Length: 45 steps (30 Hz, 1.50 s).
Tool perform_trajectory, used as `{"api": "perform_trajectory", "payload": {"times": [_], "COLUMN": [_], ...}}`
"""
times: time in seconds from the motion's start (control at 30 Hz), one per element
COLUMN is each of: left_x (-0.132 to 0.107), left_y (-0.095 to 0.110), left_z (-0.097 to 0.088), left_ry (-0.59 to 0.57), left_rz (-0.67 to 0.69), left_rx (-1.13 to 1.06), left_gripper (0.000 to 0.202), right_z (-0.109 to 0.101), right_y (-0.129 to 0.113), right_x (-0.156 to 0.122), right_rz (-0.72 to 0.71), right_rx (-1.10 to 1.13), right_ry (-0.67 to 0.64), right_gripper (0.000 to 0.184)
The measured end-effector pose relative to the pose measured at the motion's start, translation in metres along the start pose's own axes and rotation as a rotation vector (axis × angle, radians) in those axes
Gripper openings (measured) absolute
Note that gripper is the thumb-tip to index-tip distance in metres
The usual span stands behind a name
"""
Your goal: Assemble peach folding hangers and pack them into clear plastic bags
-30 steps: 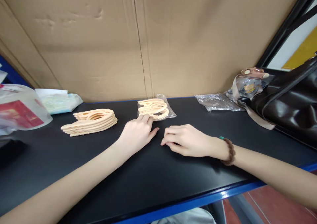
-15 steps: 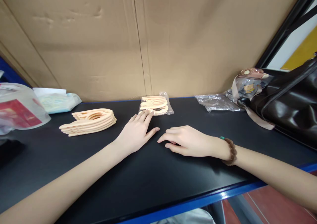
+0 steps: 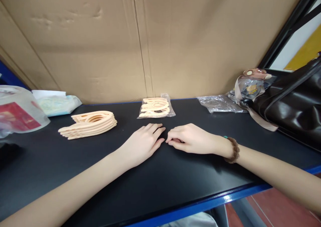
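Note:
My left hand (image 3: 143,143) lies palm down on the black table (image 3: 165,186), its fingers extended and holding nothing. Facing it, my right hand (image 3: 192,138) rests with curled fingers and thumb drawn in; nothing shows in it. The fingertips of the two hands almost meet. Just beyond them, a clear plastic bag (image 3: 172,110) with cream folding hangers (image 3: 155,106) inside lies flat, apart from both hands. To the left sits a neat stack of cream plastic folding hangers (image 3: 89,125), untouched.
A cardboard panel (image 3: 100,46) stands along the table's back edge. At left are a translucent container (image 3: 25,109) and a pale soft pack (image 3: 60,104). On the right lie a crumpled clear bag (image 3: 220,103), a strapped clear bottle (image 3: 250,86) and a black leather bag (image 3: 296,103).
My left hand has come off the bagged hangers and drawn back toward me and slightly right. My right hand has curled its fingers further. The bag stays in place.

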<state>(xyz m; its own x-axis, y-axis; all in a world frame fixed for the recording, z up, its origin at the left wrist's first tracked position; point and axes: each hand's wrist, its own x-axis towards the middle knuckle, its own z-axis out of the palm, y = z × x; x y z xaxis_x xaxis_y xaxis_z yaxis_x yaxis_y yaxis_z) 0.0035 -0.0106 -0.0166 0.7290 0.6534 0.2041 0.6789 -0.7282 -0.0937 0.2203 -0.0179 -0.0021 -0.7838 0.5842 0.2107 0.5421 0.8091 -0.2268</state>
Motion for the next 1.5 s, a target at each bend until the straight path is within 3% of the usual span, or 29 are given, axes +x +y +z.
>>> {"api": "perform_trajectory", "payload": {"times": [0.2,0.37,0.47,0.57,0.67,0.77,0.87,0.97,1.1,1.2,1.27,1.4,1.5], "left_x": [-0.002,-0.002,-0.002,-0.002,-0.003,-0.003,-0.003,-0.004,-0.003,-0.001,-0.001,-0.004,-0.007], "left_y": [0.002,0.002,0.003,0.003,0.003,0.003,0.004,0.007,0.011,0.01,0.009,0.009,0.009], "left_z": [-0.001,-0.003,-0.004,-0.003,-0.003,-0.003,-0.003,-0.001,-0.001,-0.007,-0.013,-0.018,-0.017], "left_ry": [-0.018,-0.047,-0.048,-0.043,-0.034,-0.016,-0.026,-0.012,0.186,0.288,0.249,0.023,-0.083], "left_rz": [0.0,-0.007,-0.007,-0.002,0.002,-0.002,-0.02,-0.075,-0.247,-0.229,-0.128,0.077,0.169], "left_rx": [-0.004,0.016,0.014,0.011,0.015,-0.006,-0.035,-0.121,-0.321,-0.412,-0.418,-0.356,-0.273], "left_gripper": [0.044,0.044,0.044,0.044,0.044,0.042,0.042,0.046,0.048,0.04,0.034,0.035,0.039], "right_z": [-0.009,-0.026,-0.037,-0.042,-0.044,-0.045,-0.045,-0.044,-0.049,-0.054,-0.054,-0.048,-0.042], "right_y": [0.022,0.049,0.066,0.082,0.089,0.077,0.045,0.003,-0.045,-0.06,-0.06,-0.051,-0.039], "right_x": [0.0,-0.007,-0.013,-0.019,-0.022,-0.02,-0.02,-0.026,-0.036,-0.035,-0.032,-0.023,-0.017], "right_rz": [0.268,0.559,0.72,0.877,0.983,0.936,0.808,0.531,0.287,0.165,0.117,0.029,0.009], "right_rx": [-0.076,-0.427,-0.613,-0.704,-0.708,-0.689,-0.67,-0.588,-0.157,0.207,0.413,0.681,0.599], "right_ry": [0.004,-0.083,-0.063,-0.039,-0.127,-0.212,-0.252,-0.218,-0.215,-0.313,-0.372,-0.483,-0.371], "right_gripper": [0.011,0.021,0.02,0.031,0.031,0.033,0.038,0.045,0.048,0.032,0.028,0.038,0.032]}}
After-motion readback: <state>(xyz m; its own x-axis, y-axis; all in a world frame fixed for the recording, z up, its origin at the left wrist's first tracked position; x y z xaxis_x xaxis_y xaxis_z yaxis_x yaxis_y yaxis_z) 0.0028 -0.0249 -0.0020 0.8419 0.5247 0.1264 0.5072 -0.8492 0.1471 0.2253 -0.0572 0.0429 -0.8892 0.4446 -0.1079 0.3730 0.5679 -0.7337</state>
